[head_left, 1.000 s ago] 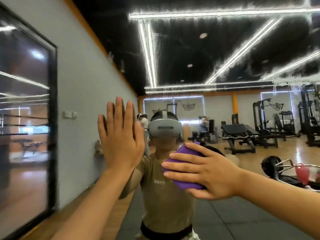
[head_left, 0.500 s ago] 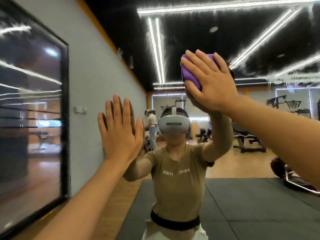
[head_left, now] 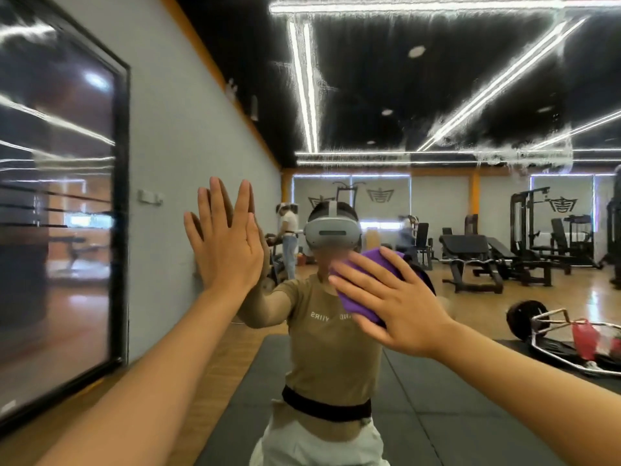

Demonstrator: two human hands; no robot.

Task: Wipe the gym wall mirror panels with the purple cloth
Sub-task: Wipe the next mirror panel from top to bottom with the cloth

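The wall mirror (head_left: 437, 95) fills the view and reflects the gym and my own figure with a headset. My left hand (head_left: 225, 243) lies flat on the glass, fingers straight and spread, meeting its own reflection. My right hand (head_left: 393, 297) presses the folded purple cloth (head_left: 359, 297) against the mirror at chest height, fingers spread over it. Smeary streaks show on the glass high up across the reflected ceiling lights.
A dark-framed panel (head_left: 60, 203) hangs on the grey wall at the left. Reflected in the mirror are weight benches (head_left: 470, 253), a barbell frame (head_left: 564, 341) on the floor at the right, black floor mats (head_left: 453, 415) and people in the background.
My right hand has swept the cloth down from above head height to chest height, after rising from there a second ago. My left hand stays planted on the glass.
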